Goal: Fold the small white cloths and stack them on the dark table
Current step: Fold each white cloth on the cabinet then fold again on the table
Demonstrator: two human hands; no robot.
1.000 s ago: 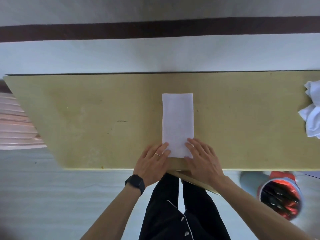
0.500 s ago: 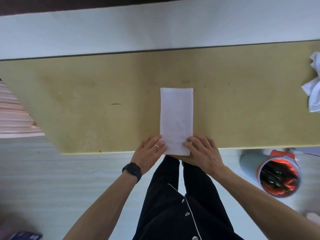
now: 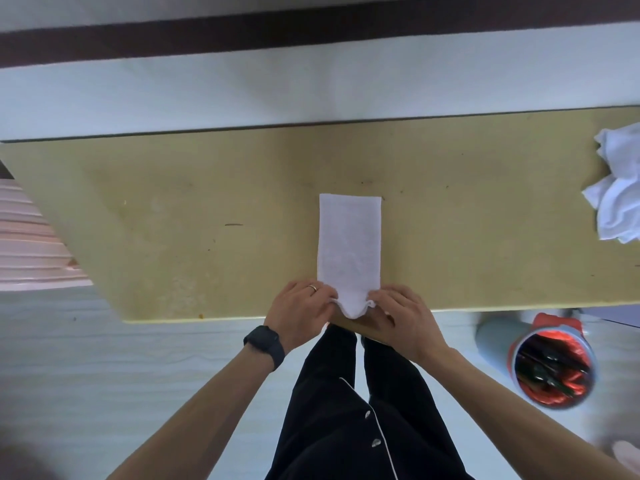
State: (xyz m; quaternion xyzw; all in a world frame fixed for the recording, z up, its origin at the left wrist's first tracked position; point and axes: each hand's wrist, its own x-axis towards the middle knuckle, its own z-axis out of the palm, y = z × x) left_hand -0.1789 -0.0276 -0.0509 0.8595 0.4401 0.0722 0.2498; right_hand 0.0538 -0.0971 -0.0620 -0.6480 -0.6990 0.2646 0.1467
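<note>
From my head view, my fingertips are tucked under the near end of the white cloth [image 3: 349, 244], so I can't really see them. My left hand [image 3: 300, 315] and right hand [image 3: 401, 318] each pinch a near corner, grip closed on the fabric, and the edge sags between them. The folded strip lies flat on the tan worktop [image 3: 173, 209], right at its near edge. Loads of bare room on both sides. A crumpled cloth pile [image 3: 620, 188] is cut off at the far right.
</note>
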